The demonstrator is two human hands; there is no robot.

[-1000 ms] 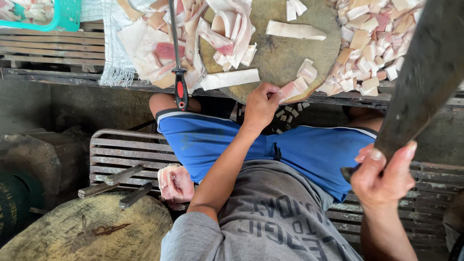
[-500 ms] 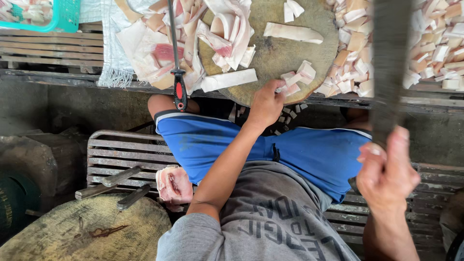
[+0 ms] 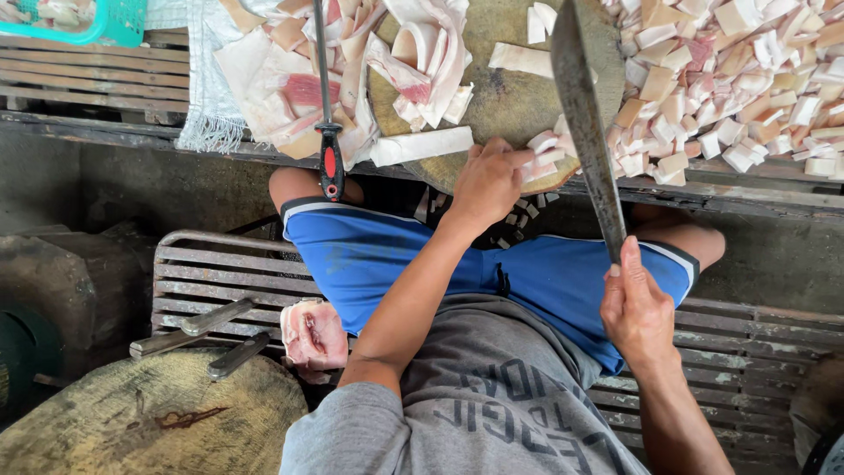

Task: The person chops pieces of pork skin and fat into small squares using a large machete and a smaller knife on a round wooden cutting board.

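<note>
My left hand (image 3: 488,180) reaches forward to the near edge of a round wooden chopping block (image 3: 510,101) and grips a small cluster of pale pork pieces (image 3: 547,154) there. My right hand (image 3: 637,308) is closed around the handle of a long dark cleaver (image 3: 582,123). Its blade points away from me and stands over the block, just right of my left hand. A long white strip of pork (image 3: 422,145) lies on the block's left side.
A heap of cut pork cubes (image 3: 747,88) covers the table to the right, with large pork slabs (image 3: 281,88) to the left. A red-handled sharpening steel (image 3: 330,167) hangs over the table edge. Beside me are a metal bench (image 3: 211,273), a meat chunk (image 3: 312,334), a second block (image 3: 149,422) and spare knives (image 3: 193,325).
The cleaver has swung from the far right leftward until it stands over the block. My left hand has stayed on the pork pieces at the block's edge.
</note>
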